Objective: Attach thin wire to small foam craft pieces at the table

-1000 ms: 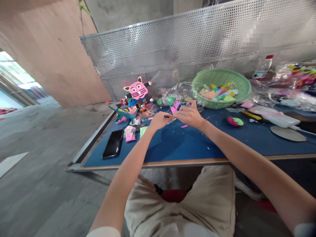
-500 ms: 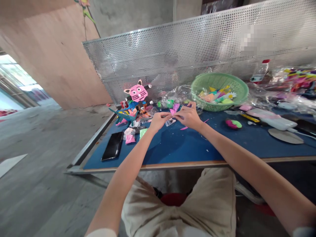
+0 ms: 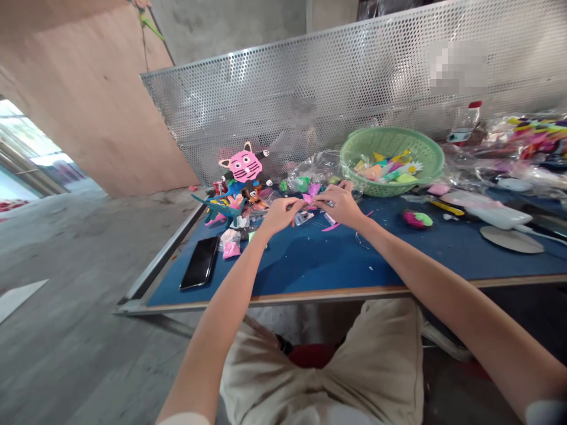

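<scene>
left hand: bent at thumb and fingers, with tips drawn together; cannot tell whether gripping anything
right hand: curled toward the left hand, with tips close by; cannot tell whether holding anything
pink piece: at the fingertips between both hands; on or above the blue table, cannot tell which
basket: green, beyond the right hand, with bright pieces inside
phone: flat, near the left end

Left hand, grip detail too small to tell, red seat (mostly hidden)
</scene>
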Action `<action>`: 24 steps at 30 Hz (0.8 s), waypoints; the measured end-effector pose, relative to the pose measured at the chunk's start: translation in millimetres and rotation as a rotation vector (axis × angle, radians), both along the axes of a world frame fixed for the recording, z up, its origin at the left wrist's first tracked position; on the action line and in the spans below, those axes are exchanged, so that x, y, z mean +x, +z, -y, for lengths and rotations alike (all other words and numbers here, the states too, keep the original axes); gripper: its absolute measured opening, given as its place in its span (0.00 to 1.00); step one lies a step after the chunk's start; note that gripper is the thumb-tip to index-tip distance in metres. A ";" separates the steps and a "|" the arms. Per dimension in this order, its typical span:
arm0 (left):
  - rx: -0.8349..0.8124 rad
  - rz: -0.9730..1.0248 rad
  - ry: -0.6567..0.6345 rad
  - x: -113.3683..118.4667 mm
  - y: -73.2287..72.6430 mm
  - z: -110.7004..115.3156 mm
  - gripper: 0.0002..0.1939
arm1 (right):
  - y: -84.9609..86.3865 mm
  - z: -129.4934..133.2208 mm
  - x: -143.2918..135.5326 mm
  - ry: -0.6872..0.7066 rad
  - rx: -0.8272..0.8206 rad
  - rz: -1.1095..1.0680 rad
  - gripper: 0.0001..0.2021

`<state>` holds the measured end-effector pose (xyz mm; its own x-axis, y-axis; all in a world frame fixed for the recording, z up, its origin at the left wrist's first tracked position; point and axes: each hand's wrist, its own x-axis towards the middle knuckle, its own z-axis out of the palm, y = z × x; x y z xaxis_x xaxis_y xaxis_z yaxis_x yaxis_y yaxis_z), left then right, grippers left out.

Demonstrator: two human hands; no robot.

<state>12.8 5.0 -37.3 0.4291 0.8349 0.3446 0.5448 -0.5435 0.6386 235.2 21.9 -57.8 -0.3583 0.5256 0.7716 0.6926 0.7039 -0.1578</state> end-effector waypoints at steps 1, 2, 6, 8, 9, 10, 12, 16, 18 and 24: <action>-0.099 0.003 -0.051 -3.0 1.6 -1.2 0.24 | 1.8 1.1 1.5 0.018 0.016 0.019 0.15; -0.180 0.013 -0.093 -5.8 2.8 -2.5 0.24 | 3.7 2.5 2.7 0.038 0.022 0.036 0.15; -0.365 0.110 -0.217 -14.5 6.4 -4.9 0.25 | 12.0 9.9 5.0 0.106 -0.011 0.111 0.15; -0.430 0.132 -0.276 -16.9 9.4 -3.5 0.25 | 15.8 14.2 4.9 0.130 -0.020 0.142 0.16; -0.459 0.127 -0.295 -17.8 11.2 -2.4 0.24 | 17.3 16.3 4.7 0.140 -0.024 0.158 0.16; -0.484 0.114 -0.301 -18.5 12.9 -1.3 0.24 | 18.6 18.4 4.4 0.149 -0.027 0.173 0.17; -0.511 0.082 -0.285 -19.9 15.2 0.0 0.24 | 20.5 22.1 3.5 0.167 -0.035 0.193 0.17; -0.530 0.060 -0.265 -24.0 11.9 -3.8 0.28 | 22.8 27.2 2.3 0.239 -0.025 0.166 0.19; -0.542 0.096 -0.276 -26.4 8.5 -7.2 0.32 | 23.7 28.6 2.3 0.257 0.005 0.154 0.18; -0.576 0.132 -0.298 -28.5 6.0 -10.4 0.30 | 23.8 28.4 2.0 0.174 0.098 0.254 0.16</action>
